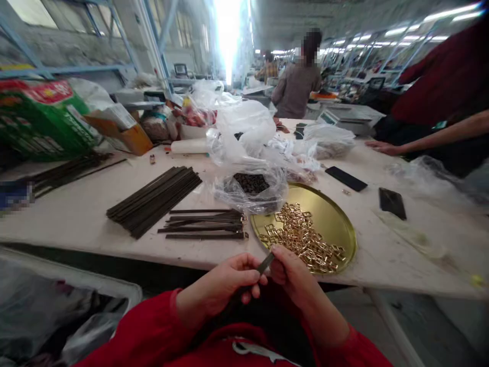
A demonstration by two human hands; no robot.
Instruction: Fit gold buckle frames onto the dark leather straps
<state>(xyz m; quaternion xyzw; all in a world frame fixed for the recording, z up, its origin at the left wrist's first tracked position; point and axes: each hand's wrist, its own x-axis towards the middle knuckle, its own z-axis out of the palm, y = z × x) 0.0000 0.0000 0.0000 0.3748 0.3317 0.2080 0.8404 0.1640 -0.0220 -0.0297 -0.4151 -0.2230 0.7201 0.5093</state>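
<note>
While hands [225,283] pinch strap [264,263] | tray [336,214]: gold buckles [305,237]

Lighting adequate, mostly daylight. A blown-out opening [228,35] at the far end of the hall glares white and washes out detail around it; ceiling strip lights [428,23] add overhead light. Tabletop [76,214] evenly lit, shadows soft. Strong wide-angle bending at the edges. Corners smeared and soft; centre reasonably sharp.

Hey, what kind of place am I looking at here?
Probably a factory assembly floor: a long work table with piled dark straps, a gold tray of metal buckles, and other workers at tables behind.
</note>
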